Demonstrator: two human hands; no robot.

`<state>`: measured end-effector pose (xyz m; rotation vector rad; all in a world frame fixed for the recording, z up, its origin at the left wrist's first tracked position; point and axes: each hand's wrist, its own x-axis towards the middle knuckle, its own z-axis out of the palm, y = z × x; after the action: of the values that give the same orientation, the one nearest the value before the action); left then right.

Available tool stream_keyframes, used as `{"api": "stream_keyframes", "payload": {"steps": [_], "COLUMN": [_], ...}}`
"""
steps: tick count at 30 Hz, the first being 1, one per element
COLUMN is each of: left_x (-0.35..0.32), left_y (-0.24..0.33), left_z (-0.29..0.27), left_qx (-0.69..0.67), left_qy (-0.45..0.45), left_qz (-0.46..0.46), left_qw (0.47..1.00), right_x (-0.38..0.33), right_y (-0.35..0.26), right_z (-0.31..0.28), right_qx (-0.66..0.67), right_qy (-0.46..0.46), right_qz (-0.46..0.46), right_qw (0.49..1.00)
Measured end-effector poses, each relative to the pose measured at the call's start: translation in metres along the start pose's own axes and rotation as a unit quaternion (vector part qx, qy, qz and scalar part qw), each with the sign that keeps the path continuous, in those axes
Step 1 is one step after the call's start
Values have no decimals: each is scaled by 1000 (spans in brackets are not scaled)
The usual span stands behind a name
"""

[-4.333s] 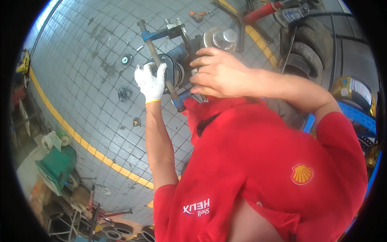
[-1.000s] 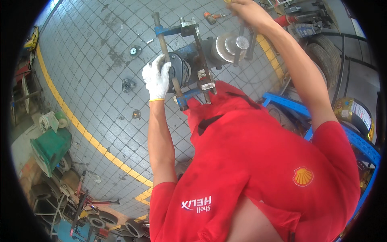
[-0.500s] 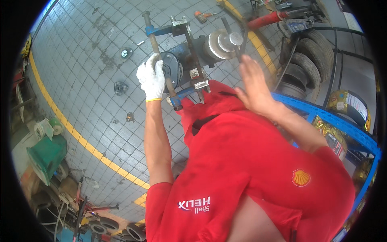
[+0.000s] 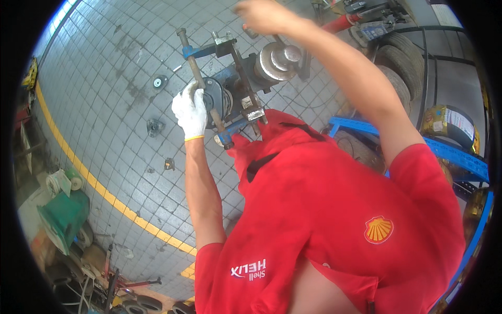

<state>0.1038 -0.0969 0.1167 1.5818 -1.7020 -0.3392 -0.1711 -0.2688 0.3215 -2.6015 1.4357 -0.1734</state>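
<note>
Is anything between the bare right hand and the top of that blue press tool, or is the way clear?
Nothing visible blocks it. The right hand is already at the top of the blue press tool, while the gloved left hand grips its side rod.

A vehicle repair workshop: grey tiled floor (image 4: 104, 78) marked by a yellow line (image 4: 120, 209), stacked tyres (image 4: 400, 63), blue metal racking (image 4: 449, 152), a red jack handle (image 4: 342, 23), and a blue steel press tool (image 4: 230, 89).

Grey tiled floor (image 4: 104, 78) with yellow line (image 4: 99, 191).
</note>
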Motion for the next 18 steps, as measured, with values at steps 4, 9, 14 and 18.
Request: {"api": "stream_keyframes", "payload": {"steps": [4, 9, 14, 18], "left_x": [1, 2, 4, 6], "left_y": [1, 0, -2, -2], "left_z": [0, 2, 3, 3], "left_qx": [-9, -5, -16, -13], "left_qy": [6, 15, 12, 9], "left_qz": [2, 9, 15, 17], "left_qw": [1000, 1000, 1000, 1000], "right_x": [-87, -230, -255, -180], "right_y": [80, 4, -118, -151], "right_z": [-33, -36, -37, -40], "right_qx": [157, 192, 232, 104], "right_qy": [-117, 3, -122, -111], "right_qz": [300, 302, 246, 60], "right_qw": [934, 934, 933, 987]}}
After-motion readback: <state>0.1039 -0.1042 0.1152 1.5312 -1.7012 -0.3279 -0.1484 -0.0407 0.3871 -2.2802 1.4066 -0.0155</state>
